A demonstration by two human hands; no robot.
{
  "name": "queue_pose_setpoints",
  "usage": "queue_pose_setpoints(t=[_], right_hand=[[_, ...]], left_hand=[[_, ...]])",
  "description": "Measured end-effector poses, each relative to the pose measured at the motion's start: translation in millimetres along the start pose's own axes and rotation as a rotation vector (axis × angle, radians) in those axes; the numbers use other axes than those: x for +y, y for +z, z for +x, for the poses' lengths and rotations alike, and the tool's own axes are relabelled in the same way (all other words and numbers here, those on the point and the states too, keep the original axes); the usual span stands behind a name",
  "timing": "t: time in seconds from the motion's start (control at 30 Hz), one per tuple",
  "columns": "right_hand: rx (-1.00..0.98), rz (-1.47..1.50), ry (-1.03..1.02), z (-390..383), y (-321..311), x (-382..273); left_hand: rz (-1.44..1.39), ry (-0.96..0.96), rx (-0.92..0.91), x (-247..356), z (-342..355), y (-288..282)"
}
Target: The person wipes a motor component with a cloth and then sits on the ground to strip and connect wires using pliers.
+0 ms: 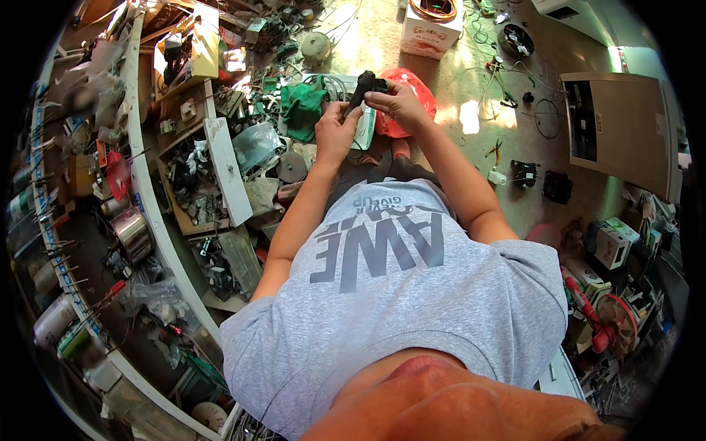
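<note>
A black, elongated object point(360, 91) with a wider, knobby head is up in front of me; its exact kind I cannot make out. My left hand point(337, 133) is closed around its lower, narrower end. The fingers of my right hand point(399, 106) pinch its right side near the head. Just beneath it lies a pale flat board or box point(365, 131). A green cloth point(301, 109) sits to the left of my left hand, with grey coiled cable point(335, 87) behind it. Below and beyond my right hand is a red plastic bag point(416, 94).
Open wooden drawers and shelves point(229, 173) full of parts line the left. A carton with coiled wire point(430, 38) stands ahead. On the right floor are pliers point(496, 152), black parts point(523, 174), and a large beige cabinet point(625, 121). A red fan point(615, 323) is lower right.
</note>
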State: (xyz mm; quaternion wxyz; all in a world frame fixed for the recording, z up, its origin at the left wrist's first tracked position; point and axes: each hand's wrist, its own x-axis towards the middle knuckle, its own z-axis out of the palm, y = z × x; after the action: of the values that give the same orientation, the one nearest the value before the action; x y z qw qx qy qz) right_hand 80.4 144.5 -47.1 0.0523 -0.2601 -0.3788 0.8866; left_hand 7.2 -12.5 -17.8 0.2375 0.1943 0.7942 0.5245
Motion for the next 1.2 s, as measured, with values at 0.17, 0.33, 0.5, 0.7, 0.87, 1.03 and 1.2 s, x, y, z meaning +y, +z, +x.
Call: queue_pose_setpoints(t=[0.17, 0.33, 0.5, 0.7, 0.87, 1.03, 1.2], right_hand=[[0.027, -0.083, -0.073, -1.0, 1.9, 1.4], [0.127, -0.141, -0.121, -6.8, 12.7, 0.0], [0.191, -0.102, -0.169, -4.8, 16.9, 8.2], [0.217, -0.134, -0.187, -1.5, 13.4, 16.5], [0.086, -0.04, -0.14, -4.6, 9.2, 7.1], [0.057, -0.016, -0.084, -5.3, 13.3, 1.9], [0.146, 0.006, -0.071, -4.2, 18.2, 4.6]], left_hand=[[0.051, -0.006, 0.008, 3.8, -2.5, -0.5], [0.005, -0.005, 0.026, -7.4, -0.4, 3.9], [0.005, 0.006, 0.045, -13.9, 1.6, 6.9], [0.008, -0.003, 0.018, -5.3, -0.1, 6.2], [-0.245, -0.143, -0.089, -1.7, 2.1, 1.6], [-0.214, -0.134, -0.076, -4.3, 0.5, -1.2], [-0.337, -0.255, -0.158, -4.7, -0.3, -4.6]])
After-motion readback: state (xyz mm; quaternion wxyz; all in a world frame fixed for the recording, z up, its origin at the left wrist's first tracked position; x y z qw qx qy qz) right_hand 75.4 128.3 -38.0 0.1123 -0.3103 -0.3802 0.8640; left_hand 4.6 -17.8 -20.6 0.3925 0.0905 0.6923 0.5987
